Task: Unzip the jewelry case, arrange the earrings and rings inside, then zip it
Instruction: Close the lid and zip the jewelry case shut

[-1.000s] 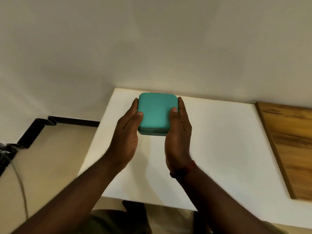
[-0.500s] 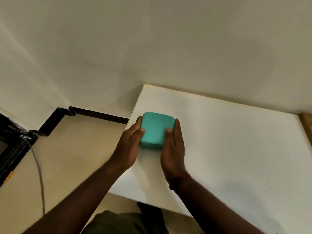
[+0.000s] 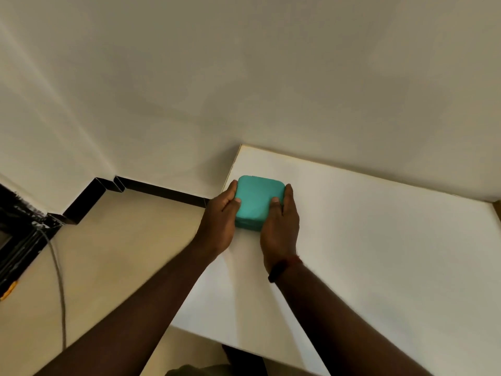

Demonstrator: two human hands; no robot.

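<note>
A teal, square jewelry case (image 3: 256, 199) with rounded corners lies closed near the left edge of the white table (image 3: 379, 240). My left hand (image 3: 219, 218) grips its left side, thumb on the lid. My right hand (image 3: 280, 221) grips its right side, thumb on the lid too. The zipper is not visible from here. No earrings or rings are in sight.
The table's left edge (image 3: 230, 172) runs right beside the case, with beige floor (image 3: 108, 253) below. A grey cable (image 3: 58, 280) and black skirting (image 3: 151, 189) lie on the left. The wall stands close behind the table.
The case, held between both hands, has shifted from the table's back middle toward its left edge; the view has swung left and the wooden board at the right is almost out of view.
</note>
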